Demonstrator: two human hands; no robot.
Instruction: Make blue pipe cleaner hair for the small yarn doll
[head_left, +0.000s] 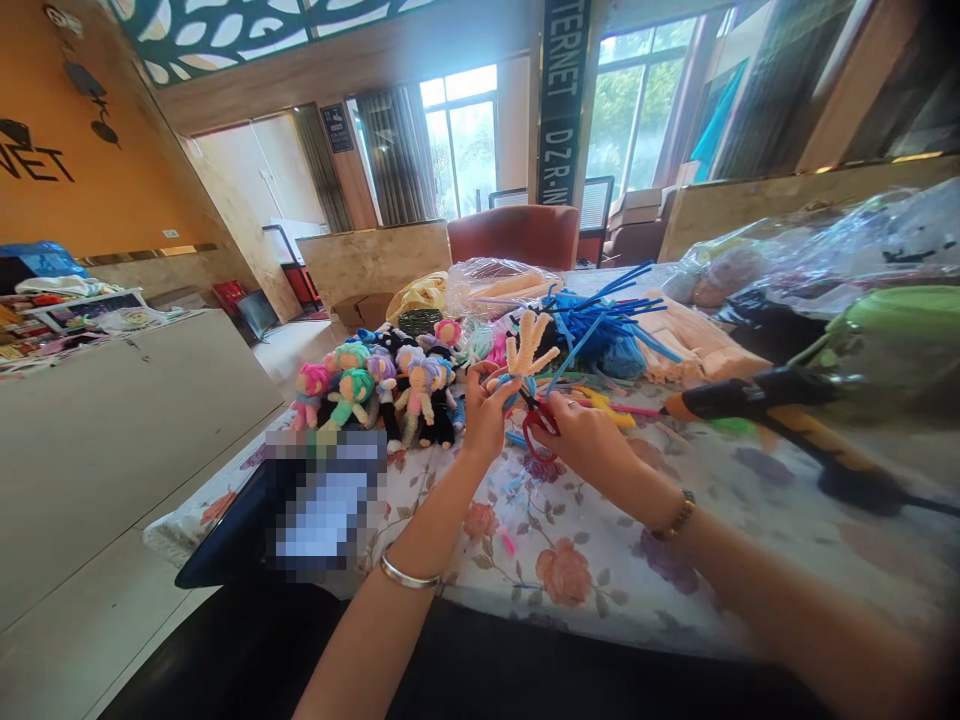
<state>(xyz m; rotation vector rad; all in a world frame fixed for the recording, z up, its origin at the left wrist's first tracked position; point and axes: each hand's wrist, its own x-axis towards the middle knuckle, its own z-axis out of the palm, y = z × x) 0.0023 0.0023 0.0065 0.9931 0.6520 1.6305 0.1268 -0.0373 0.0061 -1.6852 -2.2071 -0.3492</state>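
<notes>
Cream-coloured fuzzy stems (531, 345), bunched into a splayed piece, are held upright in the pinched fingers of the left hand (487, 405), above the white floral tablecloth (559, 585). Red-handled scissors with dark blades (541, 432) are gripped by the right hand (596, 445), the handle loops closed around by its fingers; the blades are pointed at the base of the cream piece, beside the left fingertips. Whether the blades are parted cannot be told.

To the left of the hands, small crocheted-looking dolls with pink, green and lilac hair (420, 390) are crowded together. Nearer, a dark, glossy tray-like object (232, 530) is partly hidden by a pixelated patch. Beyond the right hand, long blue fuzzy stems (607, 325) are heaped, with peach-coloured fuzzy material (701, 340) beside them. A black-and-orange glue gun (780, 400) is seen at the right, its nozzle turned towards the hands.
</notes>
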